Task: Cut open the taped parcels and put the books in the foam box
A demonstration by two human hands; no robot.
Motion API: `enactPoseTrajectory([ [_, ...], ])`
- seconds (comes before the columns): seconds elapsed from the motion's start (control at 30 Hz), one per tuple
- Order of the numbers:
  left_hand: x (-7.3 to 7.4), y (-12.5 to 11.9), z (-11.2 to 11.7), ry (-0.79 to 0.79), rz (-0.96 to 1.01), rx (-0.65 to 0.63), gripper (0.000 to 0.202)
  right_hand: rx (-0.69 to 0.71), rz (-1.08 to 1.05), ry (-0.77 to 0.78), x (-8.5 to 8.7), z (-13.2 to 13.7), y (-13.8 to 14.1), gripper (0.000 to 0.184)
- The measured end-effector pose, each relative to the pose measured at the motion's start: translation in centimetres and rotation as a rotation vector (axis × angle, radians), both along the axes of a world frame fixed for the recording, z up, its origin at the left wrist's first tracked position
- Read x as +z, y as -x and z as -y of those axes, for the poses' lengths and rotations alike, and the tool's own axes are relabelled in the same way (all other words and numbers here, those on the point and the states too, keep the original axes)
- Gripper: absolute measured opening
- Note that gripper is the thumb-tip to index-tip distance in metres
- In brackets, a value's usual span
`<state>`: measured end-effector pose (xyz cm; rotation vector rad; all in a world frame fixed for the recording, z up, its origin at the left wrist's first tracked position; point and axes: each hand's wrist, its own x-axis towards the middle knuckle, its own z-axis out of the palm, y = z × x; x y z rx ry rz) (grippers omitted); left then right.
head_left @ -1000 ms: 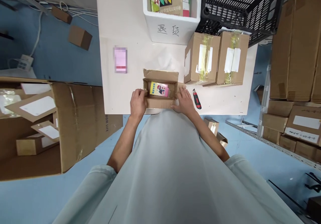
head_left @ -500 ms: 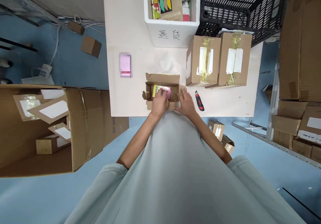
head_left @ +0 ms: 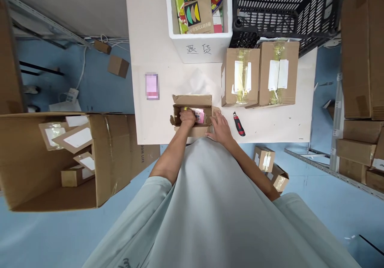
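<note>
While partly under left hand (head_left: 187,117), booklet (head_left: 200,116) near right hand (head_left: 221,128)

**Left Flank Open, Right Flank Packed!**

And there's the way in, straight down through the open top of the box (head_left: 192,99)! But the left hand (head_left: 187,118) fills its left end, over the book (head_left: 200,116), leaving a slim gap at the inner right. The right hand (head_left: 221,129) bars the right flap; just beside it, the knife (head_left: 239,124)! Farther out, two cartons (head_left: 277,76) wall off that side, the crate (head_left: 312,30) behind them. Straight ahead, bare table (head_left: 168,78), then the bin (head_left: 199,52). Leftward, a wide lane runs to the phone (head_left: 152,86)!
</note>
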<state>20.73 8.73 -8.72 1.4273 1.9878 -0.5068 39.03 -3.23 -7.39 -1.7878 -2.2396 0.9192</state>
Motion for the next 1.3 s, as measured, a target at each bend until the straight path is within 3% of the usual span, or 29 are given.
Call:
enactPoseTrajectory([
  [0.2,2.2,0.1,0.4,-0.012,0.019,-0.038,0.041,0.01,-0.033,0.019,0.0,-0.1,0.0,0.095],
  [0.53,10.0,3.8,3.2,-0.181,0.178,-0.18,0.047,0.01,-0.062,0.019,1.3,-0.8,-0.5,0.081],
  [0.67,12.3,5.2,3.5,-0.259,0.336,-0.083,0.045,-0.03,-0.113,-0.112,2.9,-1.6,0.1,0.063],
  [0.87,15.3,6.4,3.1,-0.257,0.857,0.129,0.05,-0.031,-0.229,-0.303,6.4,-3.8,1.3,0.035],
  [0.93,16.2,6.6,2.9,-0.333,0.915,0.162,0.058,-0.102,-0.299,-0.31,7.7,-4.6,1.6,0.036],
  [1.07,16.8,6.9,2.5,-0.506,0.889,0.286,0.077,-0.429,-0.604,-0.207,10.4,-6.1,1.7,0.041],
  [1.17,16.7,6.7,3.0,-0.411,0.968,0.357,0.07,-0.589,-0.864,-0.061,11.9,-6.9,1.4,0.049],
  [1.3,16.5,6.1,4.5,-0.286,1.143,0.435,0.077,-0.678,-0.969,-0.007,12.9,-7.1,1.0,0.053],
])
